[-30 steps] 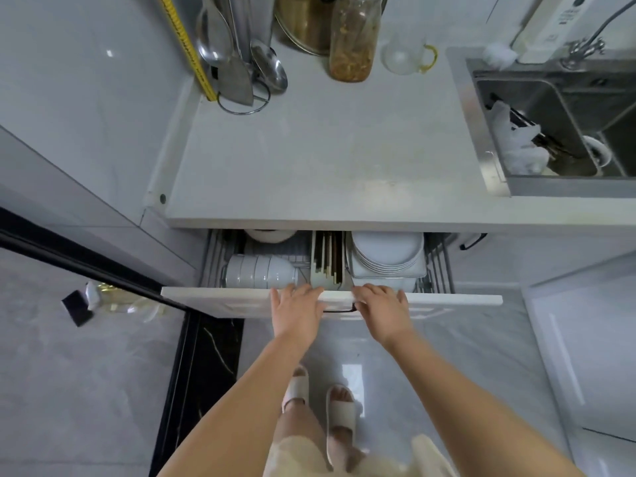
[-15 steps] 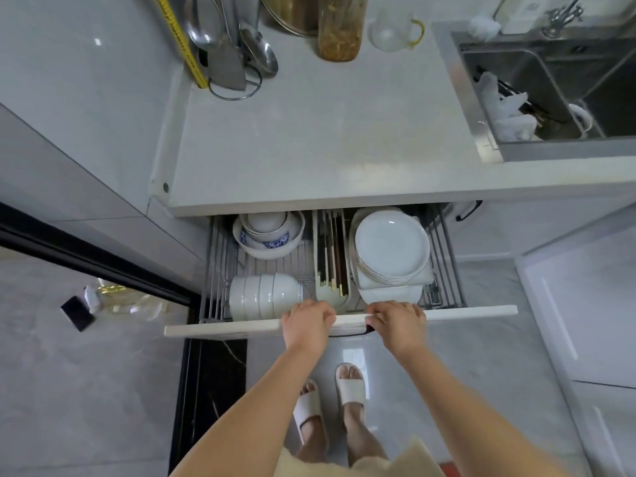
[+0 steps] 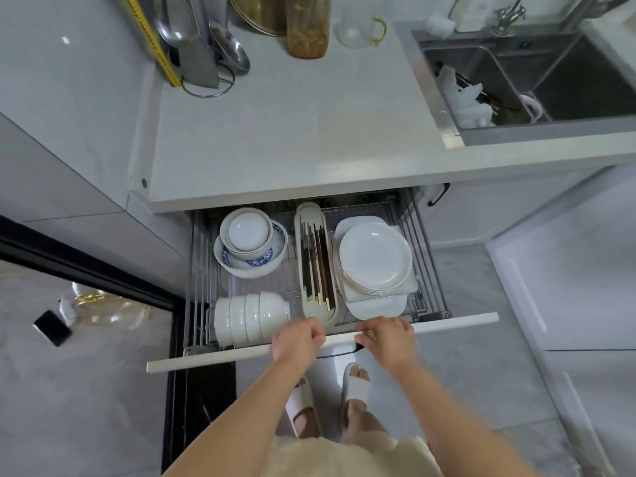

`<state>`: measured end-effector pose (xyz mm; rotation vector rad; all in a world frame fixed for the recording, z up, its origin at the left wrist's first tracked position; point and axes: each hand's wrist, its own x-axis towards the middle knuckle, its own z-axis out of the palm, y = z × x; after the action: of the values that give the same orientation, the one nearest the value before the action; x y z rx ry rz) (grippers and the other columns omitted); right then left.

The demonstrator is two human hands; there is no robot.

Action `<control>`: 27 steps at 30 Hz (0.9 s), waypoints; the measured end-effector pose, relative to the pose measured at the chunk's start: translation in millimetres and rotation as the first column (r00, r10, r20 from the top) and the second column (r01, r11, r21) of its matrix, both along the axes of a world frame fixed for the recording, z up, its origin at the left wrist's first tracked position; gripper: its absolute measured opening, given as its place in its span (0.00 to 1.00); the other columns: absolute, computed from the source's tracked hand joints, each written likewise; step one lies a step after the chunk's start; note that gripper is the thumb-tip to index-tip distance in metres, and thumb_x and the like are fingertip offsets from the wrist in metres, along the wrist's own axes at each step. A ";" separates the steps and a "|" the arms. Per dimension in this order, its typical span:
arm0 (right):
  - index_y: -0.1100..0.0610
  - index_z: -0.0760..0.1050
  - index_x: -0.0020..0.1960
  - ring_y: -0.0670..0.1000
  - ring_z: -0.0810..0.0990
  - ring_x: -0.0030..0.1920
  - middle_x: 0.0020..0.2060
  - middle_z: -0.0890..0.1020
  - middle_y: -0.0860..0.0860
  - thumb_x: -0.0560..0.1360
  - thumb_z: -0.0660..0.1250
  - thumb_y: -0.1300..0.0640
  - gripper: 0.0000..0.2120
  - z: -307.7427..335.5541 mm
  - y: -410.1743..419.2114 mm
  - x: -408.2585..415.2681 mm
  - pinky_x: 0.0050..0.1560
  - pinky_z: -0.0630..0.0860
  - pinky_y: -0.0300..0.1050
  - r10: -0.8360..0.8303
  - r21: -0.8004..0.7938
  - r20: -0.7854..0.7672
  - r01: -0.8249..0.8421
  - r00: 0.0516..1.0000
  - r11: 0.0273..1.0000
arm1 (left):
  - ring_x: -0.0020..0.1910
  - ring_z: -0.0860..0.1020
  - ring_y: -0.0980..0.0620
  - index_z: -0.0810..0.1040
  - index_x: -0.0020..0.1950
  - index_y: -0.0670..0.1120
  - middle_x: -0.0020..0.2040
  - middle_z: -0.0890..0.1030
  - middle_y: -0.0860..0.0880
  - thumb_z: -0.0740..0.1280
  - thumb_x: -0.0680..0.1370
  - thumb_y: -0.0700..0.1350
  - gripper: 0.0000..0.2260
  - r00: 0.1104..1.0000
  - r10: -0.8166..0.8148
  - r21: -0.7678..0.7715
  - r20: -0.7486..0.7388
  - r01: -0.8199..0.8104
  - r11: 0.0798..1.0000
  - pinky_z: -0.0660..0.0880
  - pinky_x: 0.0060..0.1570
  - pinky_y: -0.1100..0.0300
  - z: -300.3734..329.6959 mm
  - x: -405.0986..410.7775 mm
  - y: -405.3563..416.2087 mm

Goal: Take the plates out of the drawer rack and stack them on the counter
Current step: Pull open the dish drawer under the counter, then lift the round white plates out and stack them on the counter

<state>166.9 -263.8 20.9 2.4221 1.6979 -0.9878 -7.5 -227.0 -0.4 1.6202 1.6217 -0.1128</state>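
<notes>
Plates (image 3: 375, 258) stacked in drawer rack (image 3: 409, 215); both hands on drawer front (image 3: 447, 321).

A tall jar (image 3: 307, 27) with brownish contents stands at the back of the worktop, beside a brass-coloured pot (image 3: 258, 12) and a clear cup with a yellow handle (image 3: 359, 29). To their left, ladles and a spatula (image 3: 201, 46) hang in a wire stand, with a yellow tape measure (image 3: 151, 39) leaning against the wall. On the right, a steel sink (image 3: 537, 77) holds crumpled white stuff, perhaps plastic wrap (image 3: 463, 98). Low down sit nested blue-and-white bowls (image 3: 251, 246), a row of white bowls on edge (image 3: 251, 318), and a tray of chopsticks (image 3: 316, 266). A dark phone (image 3: 51, 328) lies on the floor at left.
</notes>
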 end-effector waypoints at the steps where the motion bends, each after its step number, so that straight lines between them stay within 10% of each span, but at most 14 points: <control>1: 0.44 0.79 0.55 0.51 0.72 0.61 0.56 0.81 0.45 0.76 0.64 0.48 0.10 0.3 -1.2 -0.4 0.67 0.59 0.45 -0.002 0.001 -0.002 0.002 1.000 1.000 | 0.50 0.76 0.54 0.78 0.47 0.54 0.48 0.79 0.57 0.64 0.76 0.45 0.06 1.000 0.004 -0.003 -0.005 -0.004 1.000 0.65 0.48 0.58 1.6 0.3 -0.8; 21: 0.55 0.79 0.55 0.51 0.80 0.54 0.52 0.83 0.51 0.76 0.66 0.54 0.10 -12.2 35.6 43.2 0.57 0.77 0.46 -0.243 -0.076 -0.259 0.231 0.935 0.970 | 0.38 0.74 0.63 0.75 0.39 0.56 0.39 0.76 0.60 0.64 0.77 0.48 0.07 0.982 0.129 -0.189 0.135 -0.103 0.977 0.67 0.33 0.68 0.8 48.4 39.9; 27: 0.59 0.77 0.60 0.52 0.80 0.53 0.57 0.81 0.54 0.78 0.63 0.56 0.13 -28.3 64.1 101.0 0.51 0.69 0.37 -0.240 -0.053 -0.253 0.234 0.937 0.971 | 0.40 0.78 0.58 0.75 0.44 0.56 0.41 0.77 0.58 0.61 0.78 0.47 0.05 0.954 0.283 -0.200 0.099 -0.259 0.945 0.68 0.32 0.65 -9.2 86.8 70.6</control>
<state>267.9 -199.7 -7.4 2.6283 1.4681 -1.3993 79.3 -156.3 -9.6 1.2267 1.6667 -0.0155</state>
